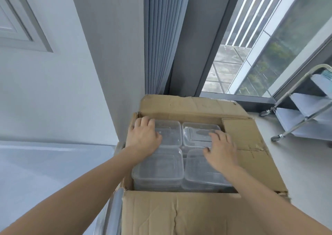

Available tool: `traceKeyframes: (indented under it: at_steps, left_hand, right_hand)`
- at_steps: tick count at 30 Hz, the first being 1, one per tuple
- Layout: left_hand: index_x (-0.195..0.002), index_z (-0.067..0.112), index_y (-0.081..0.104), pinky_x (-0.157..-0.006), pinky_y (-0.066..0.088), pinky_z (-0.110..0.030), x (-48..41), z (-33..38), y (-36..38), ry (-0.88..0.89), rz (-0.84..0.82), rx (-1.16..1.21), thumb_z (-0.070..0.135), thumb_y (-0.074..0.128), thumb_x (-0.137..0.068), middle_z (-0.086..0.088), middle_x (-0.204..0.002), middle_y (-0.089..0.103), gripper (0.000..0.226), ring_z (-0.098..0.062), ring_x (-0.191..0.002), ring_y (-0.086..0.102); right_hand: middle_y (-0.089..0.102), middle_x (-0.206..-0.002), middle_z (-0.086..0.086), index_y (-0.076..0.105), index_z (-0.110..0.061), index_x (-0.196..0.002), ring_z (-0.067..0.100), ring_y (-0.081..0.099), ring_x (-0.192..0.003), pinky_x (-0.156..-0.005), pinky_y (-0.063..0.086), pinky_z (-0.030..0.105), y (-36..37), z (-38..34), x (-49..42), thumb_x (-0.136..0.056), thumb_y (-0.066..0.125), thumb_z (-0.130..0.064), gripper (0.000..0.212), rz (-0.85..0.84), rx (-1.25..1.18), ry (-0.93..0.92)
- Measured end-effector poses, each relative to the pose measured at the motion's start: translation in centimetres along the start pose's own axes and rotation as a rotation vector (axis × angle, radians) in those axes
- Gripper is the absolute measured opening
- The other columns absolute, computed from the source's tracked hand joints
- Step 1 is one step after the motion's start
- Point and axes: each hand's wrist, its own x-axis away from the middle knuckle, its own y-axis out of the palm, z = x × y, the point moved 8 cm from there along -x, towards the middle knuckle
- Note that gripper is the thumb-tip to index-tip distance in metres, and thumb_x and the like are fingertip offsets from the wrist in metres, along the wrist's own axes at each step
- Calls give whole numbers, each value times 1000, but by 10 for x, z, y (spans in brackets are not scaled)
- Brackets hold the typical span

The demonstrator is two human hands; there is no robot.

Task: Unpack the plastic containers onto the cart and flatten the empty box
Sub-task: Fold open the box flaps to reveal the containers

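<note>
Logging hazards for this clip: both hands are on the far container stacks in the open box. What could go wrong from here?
1. The left hand and right hand lie only on top of the clear containers; a smooth nested stack could slip or split when lifted.
2. The stacks sit tight in the cardboard box, so pulling one may drag its neighbours.
3. The cart stands apart to the right; a stack could topple on the way.

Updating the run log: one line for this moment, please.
box open | left hand on far-left container | right hand on far-right container | containers in box
</note>
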Motion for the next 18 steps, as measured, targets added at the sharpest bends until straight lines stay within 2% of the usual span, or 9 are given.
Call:
traceKeyframes:
  at_steps: [2,5,8,12,15,18]
  left_hand:
    - [-145,17,40,-111,31,-43,-5,30,9,80,-60,-32,35,40,-98,-3,-148,40,50,-25,-138,33]
    - [-148,15,37,-109,33,-43,-10,74,22,179,-153,-18,32,40,-98,-4,-150,39,53,-26,-139,32]
    - [-150,15,35,-112,31,-42,-12,118,36,279,-228,10,34,40,-99,-4,-154,34,54,-25,-142,28]
    - [-151,13,33,-116,27,-39,-3,171,56,391,-312,-68,38,40,-101,-4,-159,27,56,-24,-146,23]
    - [-152,14,32,-119,25,-40,-2,191,60,375,-303,-38,36,40,-101,-3,-160,27,57,-23,-147,23]
    - [-152,14,32,-119,25,-40,-6,199,60,328,-299,-33,34,41,-101,-4,-160,27,56,-23,-147,22]
  right_hand:
    - [44,-146,2,47,-20,-140,23,36,-134,-106,33,41,-7,30,0,-94,53,-37,49,35,67,73]
    - [52,-138,3,52,-19,-133,25,43,-127,-103,34,42,-24,59,-2,-98,46,-37,40,106,31,131]
    - [49,-144,5,49,-17,-138,27,41,-132,-109,32,44,-29,89,-6,-101,44,-37,43,95,-16,203]
    - [41,-149,6,44,-17,-140,29,34,-138,-115,29,46,-12,119,-9,-95,51,-47,55,18,12,248]
    - [33,-154,7,41,-18,-142,30,27,-142,-113,26,51,-6,118,-17,-87,53,-66,74,-7,17,242]
    - [20,-161,9,30,-15,-151,33,14,-148,-114,22,62,1,108,-30,-84,56,-70,90,-59,56,207]
